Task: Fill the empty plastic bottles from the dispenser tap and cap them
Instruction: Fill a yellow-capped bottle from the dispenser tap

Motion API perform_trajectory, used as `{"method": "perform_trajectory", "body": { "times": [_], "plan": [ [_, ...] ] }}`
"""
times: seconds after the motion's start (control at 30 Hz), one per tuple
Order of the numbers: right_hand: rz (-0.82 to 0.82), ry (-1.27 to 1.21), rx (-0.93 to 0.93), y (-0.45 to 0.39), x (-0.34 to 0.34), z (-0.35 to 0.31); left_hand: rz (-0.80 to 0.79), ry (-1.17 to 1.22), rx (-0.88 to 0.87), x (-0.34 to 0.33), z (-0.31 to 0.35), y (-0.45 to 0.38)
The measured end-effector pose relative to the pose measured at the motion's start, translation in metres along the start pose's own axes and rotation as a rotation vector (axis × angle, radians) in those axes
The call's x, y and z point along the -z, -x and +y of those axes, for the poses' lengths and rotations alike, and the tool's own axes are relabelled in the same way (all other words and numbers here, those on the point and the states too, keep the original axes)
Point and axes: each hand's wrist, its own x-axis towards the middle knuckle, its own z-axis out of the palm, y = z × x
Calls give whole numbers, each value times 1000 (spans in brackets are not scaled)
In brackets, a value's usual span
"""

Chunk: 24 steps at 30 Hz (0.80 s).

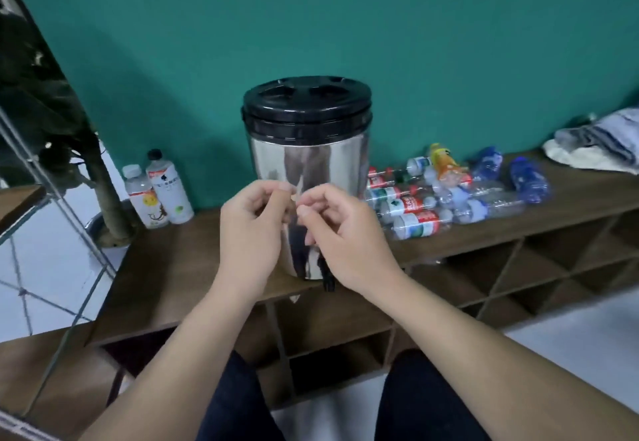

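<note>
A steel dispenser [307,150] with a black lid stands on the wooden shelf unit [179,268]; its black tap [326,276] hangs over the front edge. My left hand [252,229] and my right hand [345,236] hover close together in front of the dispenser's body. Both have curled fingers, their fingertips almost meet, and I see nothing held in them. A pile of empty plastic bottles [449,195] lies on its side to the right of the dispenser. Two capped bottles, a short one [145,198] and a taller one [169,188], stand upright to the left.
Folded cloth [601,143] lies at the shelf's far right. A potted plant trunk [103,191] and a wire frame [52,198] stand left of the shelf. Open cubby holes run below the shelf top. My knees are beneath my arms.
</note>
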Motion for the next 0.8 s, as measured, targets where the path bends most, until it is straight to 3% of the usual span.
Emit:
{"method": "perform_trajectory", "body": {
  "times": [0.2,0.43,0.63,0.8],
  "plan": [
    [123,106,-111,26,108,39,-169,69,53,-111,6,11],
    [255,156,-251,31,184,113,-271,95,220,-217,-32,-1],
    [380,218,-346,-7,231,187,-275,56,297,-285,-84,-45],
    [377,267,-435,-59,264,253,-376,-45,232,-333,-123,-101]
  ]
}}
